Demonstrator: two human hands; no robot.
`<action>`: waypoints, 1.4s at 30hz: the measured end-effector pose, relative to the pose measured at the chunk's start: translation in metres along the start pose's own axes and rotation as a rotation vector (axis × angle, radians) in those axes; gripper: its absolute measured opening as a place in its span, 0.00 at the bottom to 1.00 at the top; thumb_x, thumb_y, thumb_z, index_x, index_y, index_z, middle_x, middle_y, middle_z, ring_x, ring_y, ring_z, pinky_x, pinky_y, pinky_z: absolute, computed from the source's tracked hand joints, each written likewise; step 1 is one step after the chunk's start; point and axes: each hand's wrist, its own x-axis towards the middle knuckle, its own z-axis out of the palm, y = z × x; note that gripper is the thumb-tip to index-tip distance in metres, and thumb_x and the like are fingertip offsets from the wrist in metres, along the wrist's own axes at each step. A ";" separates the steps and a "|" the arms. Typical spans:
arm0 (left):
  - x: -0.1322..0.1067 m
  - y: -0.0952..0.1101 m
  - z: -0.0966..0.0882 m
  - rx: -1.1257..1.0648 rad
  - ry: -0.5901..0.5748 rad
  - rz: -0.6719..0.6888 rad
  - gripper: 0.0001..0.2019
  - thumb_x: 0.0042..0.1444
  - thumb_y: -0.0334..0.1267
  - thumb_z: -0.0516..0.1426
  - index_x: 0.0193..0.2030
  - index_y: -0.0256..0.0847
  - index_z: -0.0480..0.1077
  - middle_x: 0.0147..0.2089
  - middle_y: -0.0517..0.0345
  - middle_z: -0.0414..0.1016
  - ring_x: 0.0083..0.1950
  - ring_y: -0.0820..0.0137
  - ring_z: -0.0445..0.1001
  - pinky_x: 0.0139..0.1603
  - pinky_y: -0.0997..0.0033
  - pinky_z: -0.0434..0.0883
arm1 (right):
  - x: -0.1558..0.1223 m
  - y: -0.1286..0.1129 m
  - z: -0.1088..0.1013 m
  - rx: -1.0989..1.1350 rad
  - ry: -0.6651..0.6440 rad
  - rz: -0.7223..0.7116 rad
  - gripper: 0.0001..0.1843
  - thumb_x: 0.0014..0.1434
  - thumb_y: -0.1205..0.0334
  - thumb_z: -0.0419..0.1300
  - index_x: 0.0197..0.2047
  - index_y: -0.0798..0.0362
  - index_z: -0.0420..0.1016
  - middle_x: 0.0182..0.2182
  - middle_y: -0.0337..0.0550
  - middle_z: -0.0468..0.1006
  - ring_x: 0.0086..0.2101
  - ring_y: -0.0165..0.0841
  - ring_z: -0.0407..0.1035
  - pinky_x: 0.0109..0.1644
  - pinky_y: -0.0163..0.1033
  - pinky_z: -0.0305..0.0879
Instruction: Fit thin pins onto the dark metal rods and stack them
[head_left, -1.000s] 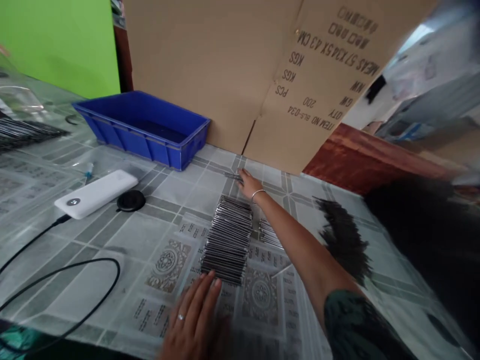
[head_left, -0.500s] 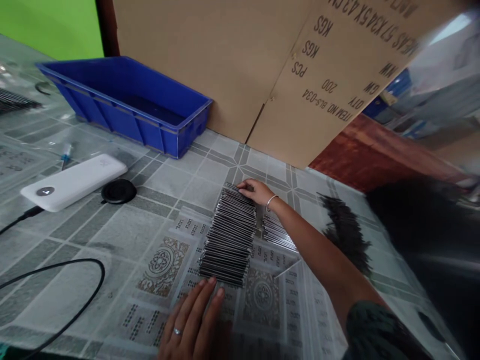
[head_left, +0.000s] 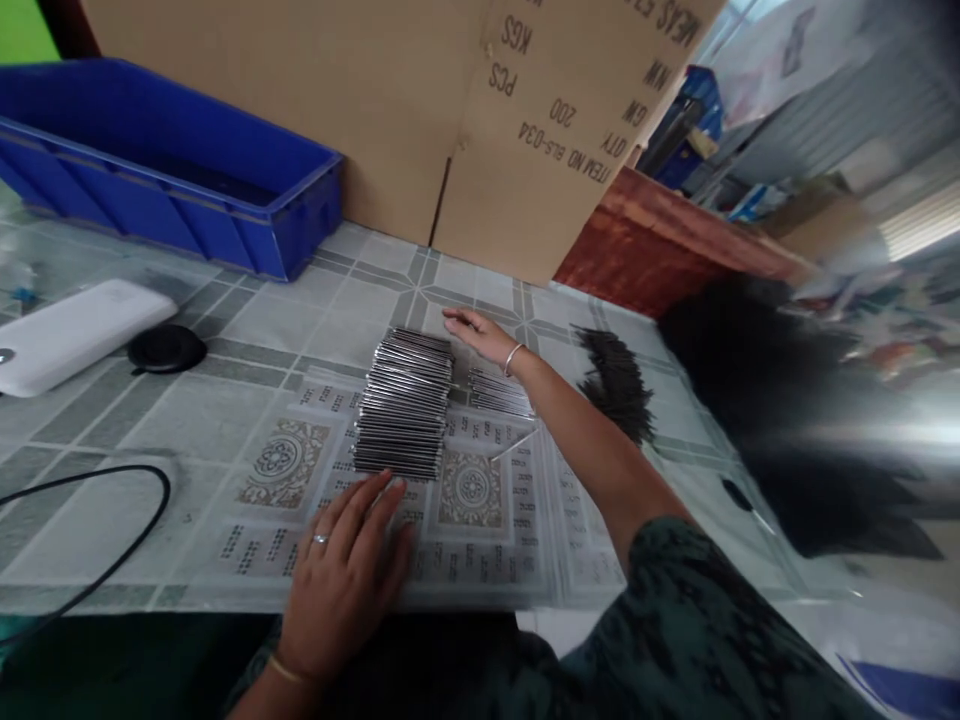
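Note:
A row of thin metal rods (head_left: 405,405) lies side by side on the patterned plastic sheet (head_left: 281,460). My left hand (head_left: 349,560) rests palm down at the near end of the row, fingers stretched out and fingertips against or just beside the closest rods. Past the far right corner of the row is my right hand (head_left: 484,335), its fingers extended and nothing visible in them. Below the right wrist lies a smaller group of shiny rods (head_left: 499,392), partly covered by the forearm. One loose rod (head_left: 516,443) sits at an angle nearby.
A blue plastic bin (head_left: 225,210) stands at the back left, before a large cardboard box (head_left: 375,130). To the left are a white power bank (head_left: 90,330), a round black disc (head_left: 166,348) and a black cable (head_left: 150,520). Dark thin pieces (head_left: 615,385) are heaped right.
My right hand has come off the far end of the rod row, and its fingers have straightened. The left hand stays by the near end. The view has swung to the right.

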 end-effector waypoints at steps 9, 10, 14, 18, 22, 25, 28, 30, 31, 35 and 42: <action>0.045 0.078 0.040 0.049 -0.325 0.121 0.17 0.63 0.31 0.52 0.58 0.36 0.68 0.55 0.45 0.74 0.49 0.59 0.74 0.47 0.60 0.71 | -0.205 0.003 -0.041 0.026 0.203 -0.037 0.19 0.68 0.49 0.49 0.53 0.50 0.72 0.37 0.42 0.74 0.34 0.30 0.69 0.38 0.35 0.70; 0.054 0.086 0.049 0.088 -0.374 0.095 0.18 0.63 0.30 0.51 0.59 0.34 0.67 0.53 0.43 0.75 0.47 0.59 0.75 0.45 0.60 0.71 | -0.225 0.010 -0.039 -0.010 0.245 -0.033 0.18 0.68 0.49 0.50 0.51 0.49 0.74 0.40 0.44 0.75 0.38 0.31 0.70 0.40 0.37 0.70; 0.083 0.102 0.075 0.200 -0.502 0.035 0.16 0.63 0.28 0.47 0.54 0.30 0.70 0.48 0.39 0.75 0.45 0.56 0.75 0.41 0.58 0.71 | -0.275 0.040 -0.021 -0.095 0.359 0.030 0.17 0.65 0.52 0.55 0.51 0.49 0.77 0.39 0.45 0.75 0.41 0.33 0.71 0.47 0.41 0.70; 0.095 0.099 0.077 0.239 -0.570 0.080 0.16 0.63 0.26 0.45 0.47 0.31 0.73 0.49 0.38 0.74 0.49 0.54 0.74 0.44 0.56 0.71 | -0.284 0.060 -0.004 -0.005 0.417 0.103 0.17 0.61 0.54 0.59 0.51 0.50 0.76 0.35 0.42 0.77 0.36 0.33 0.72 0.45 0.41 0.71; 0.084 0.091 0.067 0.282 -0.585 0.139 0.17 0.64 0.27 0.44 0.48 0.34 0.72 0.50 0.41 0.73 0.49 0.56 0.74 0.46 0.56 0.70 | -0.279 0.066 -0.002 -0.065 0.477 0.090 0.09 0.61 0.57 0.59 0.42 0.50 0.79 0.39 0.44 0.80 0.41 0.36 0.73 0.50 0.44 0.69; 0.071 0.085 0.065 0.282 -0.570 0.134 0.17 0.66 0.31 0.44 0.50 0.37 0.72 0.51 0.44 0.73 0.47 0.57 0.74 0.46 0.57 0.71 | -0.276 0.069 -0.002 -0.113 0.460 0.020 0.08 0.61 0.60 0.60 0.41 0.50 0.79 0.38 0.45 0.80 0.41 0.36 0.73 0.50 0.44 0.69; 0.065 0.081 0.070 0.263 -0.562 0.119 0.17 0.68 0.35 0.43 0.52 0.39 0.71 0.51 0.45 0.73 0.47 0.58 0.74 0.45 0.58 0.71 | -0.276 0.071 0.002 -0.126 0.458 -0.031 0.07 0.61 0.60 0.60 0.40 0.50 0.78 0.37 0.44 0.80 0.40 0.37 0.74 0.49 0.45 0.68; 0.064 0.078 0.074 0.248 -0.566 0.117 0.17 0.68 0.36 0.43 0.51 0.39 0.71 0.50 0.45 0.73 0.47 0.58 0.75 0.45 0.58 0.71 | -0.277 0.072 0.003 -0.116 0.461 -0.049 0.06 0.62 0.60 0.60 0.41 0.50 0.78 0.37 0.44 0.80 0.40 0.36 0.74 0.49 0.44 0.68; 0.065 0.077 0.075 0.241 -0.568 0.111 0.17 0.68 0.37 0.43 0.51 0.39 0.71 0.50 0.45 0.73 0.47 0.58 0.75 0.45 0.58 0.71 | -0.277 0.072 0.004 -0.107 0.457 -0.058 0.06 0.62 0.60 0.61 0.41 0.50 0.78 0.37 0.44 0.80 0.40 0.36 0.74 0.49 0.44 0.68; 0.066 0.074 0.078 0.209 -0.574 0.067 0.17 0.68 0.38 0.43 0.51 0.39 0.71 0.50 0.46 0.74 0.44 0.59 0.75 0.45 0.58 0.70 | -0.279 0.071 0.003 -0.083 0.457 -0.056 0.06 0.62 0.61 0.61 0.41 0.50 0.78 0.38 0.44 0.81 0.40 0.36 0.74 0.49 0.44 0.68; 0.068 0.074 0.078 0.184 -0.589 0.091 0.16 0.68 0.38 0.44 0.50 0.40 0.72 0.49 0.48 0.74 0.44 0.59 0.75 0.44 0.59 0.70 | -0.278 0.069 0.003 -0.101 0.447 -0.054 0.05 0.61 0.62 0.61 0.41 0.50 0.77 0.37 0.43 0.81 0.40 0.36 0.74 0.49 0.44 0.68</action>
